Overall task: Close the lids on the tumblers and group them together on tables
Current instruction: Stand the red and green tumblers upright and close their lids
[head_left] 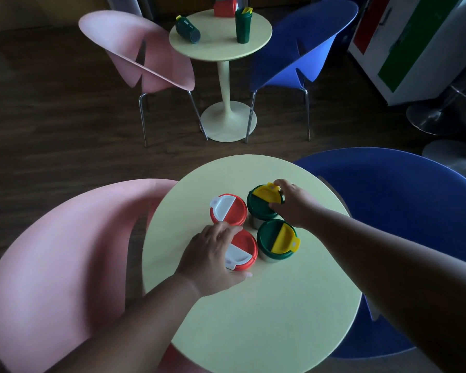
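Note:
Several tumblers stand close together on the near round pale-yellow table (pixel 280 305). My left hand (pixel 210 258) grips the near red-lidded tumbler (pixel 244 250) from its left side, covering part of its white flap. Behind it stands another red-lidded tumbler (pixel 229 210) with its white flap down. My right hand (pixel 291 203) grips the far green-lidded tumbler (pixel 262 201), fingers around its yellow flap. A second green-lidded tumbler (pixel 277 240) with a yellow flap stands in front of it, untouched.
A far round table (pixel 221 41) carries a green tumbler lying on its side (pixel 188 30), an upright green tumbler (pixel 243 25) with its yellow flap raised, and a tipped red tumbler (pixel 225 7). Pink chairs (pixel 51 265) and blue chairs (pixel 401 197) flank both tables.

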Action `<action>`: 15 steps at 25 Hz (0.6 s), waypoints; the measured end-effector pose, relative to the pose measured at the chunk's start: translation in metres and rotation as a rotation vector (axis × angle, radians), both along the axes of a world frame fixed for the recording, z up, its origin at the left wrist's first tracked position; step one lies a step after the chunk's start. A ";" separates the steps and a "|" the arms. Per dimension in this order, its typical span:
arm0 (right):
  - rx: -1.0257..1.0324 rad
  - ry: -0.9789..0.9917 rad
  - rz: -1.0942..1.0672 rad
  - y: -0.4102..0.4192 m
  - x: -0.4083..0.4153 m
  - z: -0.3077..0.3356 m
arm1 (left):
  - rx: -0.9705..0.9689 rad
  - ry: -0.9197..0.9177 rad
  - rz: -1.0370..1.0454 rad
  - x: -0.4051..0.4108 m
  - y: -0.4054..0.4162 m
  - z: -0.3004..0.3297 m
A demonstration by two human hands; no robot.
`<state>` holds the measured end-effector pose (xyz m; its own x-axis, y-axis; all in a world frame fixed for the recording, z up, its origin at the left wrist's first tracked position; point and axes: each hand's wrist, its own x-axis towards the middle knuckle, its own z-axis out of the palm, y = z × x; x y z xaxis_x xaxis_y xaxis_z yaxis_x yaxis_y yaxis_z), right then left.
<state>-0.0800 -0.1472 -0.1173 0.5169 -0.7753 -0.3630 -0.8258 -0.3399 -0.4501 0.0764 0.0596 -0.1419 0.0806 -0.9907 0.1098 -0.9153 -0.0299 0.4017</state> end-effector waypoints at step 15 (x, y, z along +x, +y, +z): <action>0.215 0.050 -0.269 0.050 -0.039 -0.003 | 0.322 0.435 0.315 0.058 -0.078 0.014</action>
<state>-0.1192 -0.0972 -0.1203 0.2818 -0.7844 -0.5526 -0.8956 -0.0085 -0.4448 0.1346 -0.0179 -0.1279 0.3440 -0.8902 -0.2988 -0.5973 -0.4530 0.6618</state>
